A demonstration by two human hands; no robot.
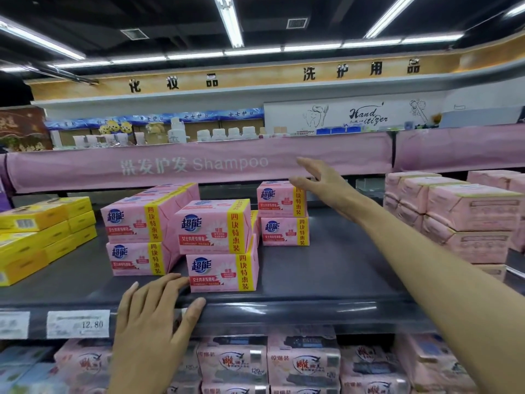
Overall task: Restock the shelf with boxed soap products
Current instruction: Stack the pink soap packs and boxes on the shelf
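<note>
Pink soap boxes with yellow bands stand in two-high stacks on a dark grey shelf (326,280): a left stack (133,240), a front middle stack (218,245) and a rear stack (284,214). My left hand (154,317) rests flat on the shelf's front lip, its fingertips close to the lower front box. My right hand (321,180) reaches out with straight, spread fingers to the upper right corner of the rear stack's top box; contact is unclear. It holds nothing.
Yellow boxes (42,237) are stacked at the shelf's left. Pale pink wrapped packs (460,217) fill its right end. A pink Shampoo banner (199,163) fronts the shelf above. Price tags (78,324) sit on the lip; more pink packs (284,362) lie below.
</note>
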